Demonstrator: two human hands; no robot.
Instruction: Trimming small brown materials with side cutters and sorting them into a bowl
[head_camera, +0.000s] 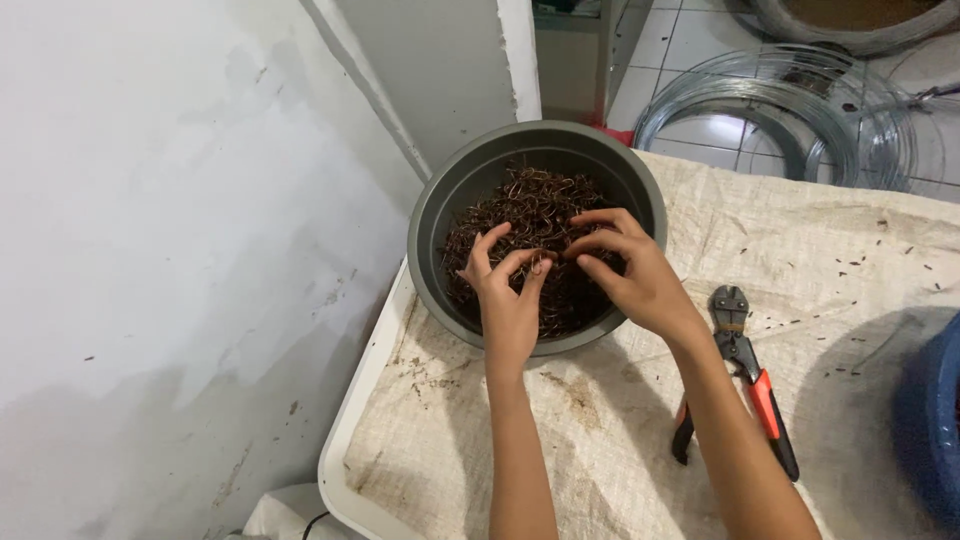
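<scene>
Looking down from the head camera: a grey round basin (440, 215) sits at the table's far left corner on a stained woven sackcloth (600, 440), holding a tangled heap of small rusty wire hooks (530, 215). Left hand (508, 300), fingers curled together, pinches one hook between thumb and fingertips just over the heap. Right hand (630, 275), fingers spread and bent, rests on the pile, gripping nothing that I can make out. Red-handled bolt cutters (745, 375) lie beside the right forearm; wire coils (780, 110) lie on the tiled floor beyond. Risk, as I judge it: sharp rusty ends could prick bare fingertips, and interlocked hooks may drag neighbours out over the rim.
</scene>
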